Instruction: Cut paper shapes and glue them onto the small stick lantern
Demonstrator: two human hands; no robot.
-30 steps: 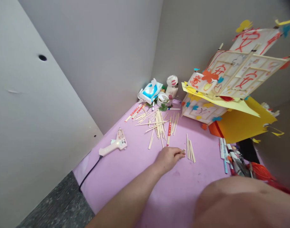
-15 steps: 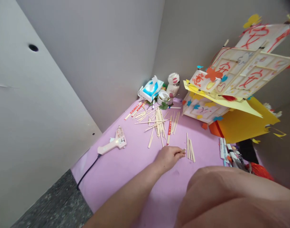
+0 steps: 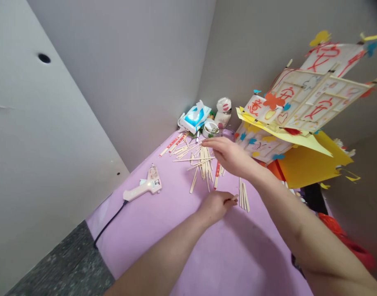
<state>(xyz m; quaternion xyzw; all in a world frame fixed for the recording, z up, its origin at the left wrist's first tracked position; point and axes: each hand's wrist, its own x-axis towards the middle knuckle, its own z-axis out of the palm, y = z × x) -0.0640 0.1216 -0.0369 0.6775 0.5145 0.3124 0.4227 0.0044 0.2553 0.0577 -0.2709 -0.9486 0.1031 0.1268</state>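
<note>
Near the middle of the pink cloth, my left hand [image 3: 216, 207] is closed on the end of a light wooden stick [image 3: 235, 197], most of which is hidden by the fingers. Above the pile of loose sticks [image 3: 203, 162] reaches my right hand [image 3: 230, 154], its fingers stretched out and nothing visible in them. Several sticks [image 3: 244, 197] lie side by side just right of my left hand. A red-and-white paper-wrapped pair of sticks [image 3: 217, 176] lies between the pile and my left hand.
A pink glue gun [image 3: 148, 185] with a black cord lies at the left. Behind the sticks are a tissue pack [image 3: 195, 118], a tape roll [image 3: 211, 128] and a white bottle [image 3: 223, 113]. A decorated stick-and-paper model [image 3: 299, 102] stands at the right. Red material [image 3: 345, 240] lies lower right.
My right arm has swung from the lower right up and forward, bringing my right hand over the stick pile. My left hand still grips the stick. The view has shifted slightly.
</note>
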